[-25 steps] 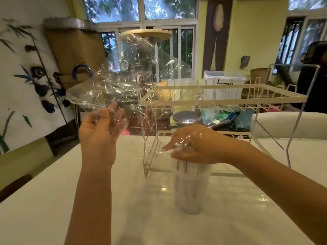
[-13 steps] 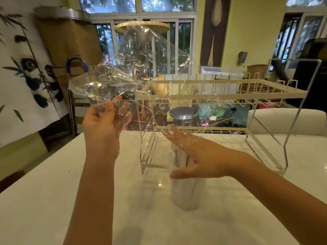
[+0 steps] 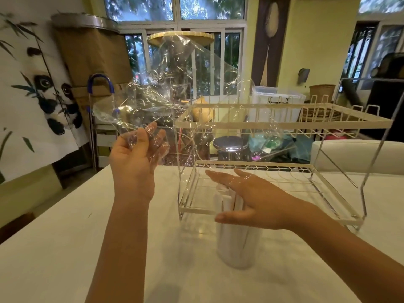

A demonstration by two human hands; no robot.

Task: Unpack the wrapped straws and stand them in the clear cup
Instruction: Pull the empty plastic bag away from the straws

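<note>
**Clear plastic wrap held up in left hand; straws standing in cup**

Clear, crinkled plastic wrap is pinched in the fingers of the left hand, which is raised at centre left of the frame. The sheet spreads upward and to the right from that grip and reaches across towards the middle of the frame. Whether it is touching the rack could not be determined.

The right hand is open, fingers extended and spread, palm turned left, thumb at the bottom. It sits at the centre of the frame against the top of the cup, on the cup's right side. It is not closed on anything; a film of plastic appears to lie over the fingers, but this is not certain.

The cup stands upright on the white table, just below centre. White straws stand upright inside it, their tops showing above the rim beside the right hand's fingers. Their number cannot be counted.

Directly behind the cup, a cream wire rack with two tiers stands on the table, filling the centre right of the frame.

At the far left a panda picture hangs on the wall. Windows run along the top centre.
</note>
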